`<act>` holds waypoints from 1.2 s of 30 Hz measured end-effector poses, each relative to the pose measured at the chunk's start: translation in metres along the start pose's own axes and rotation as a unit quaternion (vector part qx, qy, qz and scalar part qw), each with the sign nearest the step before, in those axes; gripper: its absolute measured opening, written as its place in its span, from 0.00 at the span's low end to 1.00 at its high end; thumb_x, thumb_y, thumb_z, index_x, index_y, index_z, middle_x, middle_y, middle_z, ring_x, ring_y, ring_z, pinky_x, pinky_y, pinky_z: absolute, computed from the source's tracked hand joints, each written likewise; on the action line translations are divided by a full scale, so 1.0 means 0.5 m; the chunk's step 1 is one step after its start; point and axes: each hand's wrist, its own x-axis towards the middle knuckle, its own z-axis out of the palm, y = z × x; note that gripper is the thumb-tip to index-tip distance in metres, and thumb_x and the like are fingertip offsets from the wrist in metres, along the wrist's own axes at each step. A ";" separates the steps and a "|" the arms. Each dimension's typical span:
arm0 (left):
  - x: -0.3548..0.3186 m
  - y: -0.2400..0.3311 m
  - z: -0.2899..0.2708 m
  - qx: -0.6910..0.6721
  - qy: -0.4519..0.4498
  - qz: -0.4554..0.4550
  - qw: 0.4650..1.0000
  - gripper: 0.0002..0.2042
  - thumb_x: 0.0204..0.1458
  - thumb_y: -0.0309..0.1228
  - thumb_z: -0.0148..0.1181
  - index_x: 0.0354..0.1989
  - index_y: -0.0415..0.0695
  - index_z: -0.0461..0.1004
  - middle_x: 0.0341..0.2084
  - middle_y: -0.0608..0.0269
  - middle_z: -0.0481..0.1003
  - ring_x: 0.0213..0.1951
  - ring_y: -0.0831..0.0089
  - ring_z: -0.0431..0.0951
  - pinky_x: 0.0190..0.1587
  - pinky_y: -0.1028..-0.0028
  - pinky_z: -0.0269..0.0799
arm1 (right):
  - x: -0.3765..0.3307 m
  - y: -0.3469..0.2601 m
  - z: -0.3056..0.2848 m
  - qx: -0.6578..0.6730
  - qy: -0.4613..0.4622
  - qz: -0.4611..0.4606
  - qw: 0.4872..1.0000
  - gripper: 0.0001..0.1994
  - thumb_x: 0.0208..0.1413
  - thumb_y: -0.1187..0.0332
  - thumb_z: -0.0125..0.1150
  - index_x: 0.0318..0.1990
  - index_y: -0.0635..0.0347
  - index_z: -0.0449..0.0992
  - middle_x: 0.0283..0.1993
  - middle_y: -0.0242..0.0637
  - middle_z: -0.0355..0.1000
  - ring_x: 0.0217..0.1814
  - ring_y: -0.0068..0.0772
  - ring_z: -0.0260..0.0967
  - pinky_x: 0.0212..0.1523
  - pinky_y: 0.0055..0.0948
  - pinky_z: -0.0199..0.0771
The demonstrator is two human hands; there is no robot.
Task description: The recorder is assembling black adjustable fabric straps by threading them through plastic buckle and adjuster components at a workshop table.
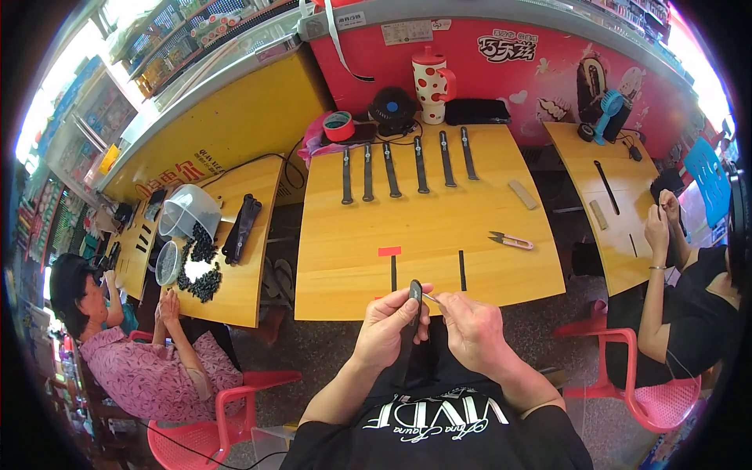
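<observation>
My left hand is closed around a black strap with a rounded tip, holding it upright over the table's near edge. The strap's lower part hangs in front of my dark shirt. Close beside it, my right hand is closed on a thin metal-looking tool, whose tip points at the strap; its kind is hidden by my fingers. Just beyond my hands, two narrow black strips lie on the wooden table, one near a red tape piece. Thread snips with pinkish handles lie to the right.
Several black straps lie in a row farther back, near a beige block. Behind them stand a tape roll, a black fan and a dotted tumbler. People sit at side tables, left and right.
</observation>
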 end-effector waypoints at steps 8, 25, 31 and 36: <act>0.000 0.000 0.003 0.008 0.005 0.003 1.000 0.14 0.62 0.29 0.48 0.53 0.38 0.71 0.27 0.64 0.74 0.23 0.77 0.74 0.25 0.82 0.68 | -0.004 0.003 -0.003 -0.004 -0.001 -0.002 1.000 0.13 0.44 0.81 0.57 0.40 0.63 0.73 0.27 0.42 0.71 0.26 0.43 0.72 0.22 0.36 0.70; -0.007 -0.001 0.013 0.098 0.056 0.045 0.993 0.09 0.61 0.29 0.50 0.39 0.37 0.75 0.21 0.64 0.73 0.19 0.80 0.71 0.21 0.83 0.65 | -0.016 -0.001 -0.001 -0.023 -0.014 -0.024 0.999 0.14 0.41 0.82 0.57 0.39 0.63 0.73 0.26 0.41 0.70 0.24 0.43 0.72 0.22 0.36 0.70; -0.011 0.009 0.021 0.296 0.072 0.119 0.945 0.06 0.59 0.26 0.53 0.31 0.39 0.74 0.16 0.72 0.70 0.16 0.86 0.66 0.18 0.84 0.60 | -0.021 0.025 0.013 0.042 -0.003 -0.055 0.998 0.15 0.38 0.82 0.57 0.39 0.65 0.72 0.26 0.41 0.69 0.24 0.42 0.71 0.22 0.35 0.69; -0.013 0.002 0.017 0.362 0.050 0.192 0.911 0.07 0.59 0.26 0.52 0.32 0.38 0.75 0.16 0.73 0.69 0.16 0.88 0.64 0.17 0.85 0.57 | -0.018 0.011 0.003 -0.065 -0.007 -0.100 0.993 0.16 0.36 0.81 0.57 0.38 0.66 0.71 0.25 0.40 0.65 0.22 0.40 0.69 0.21 0.34 0.68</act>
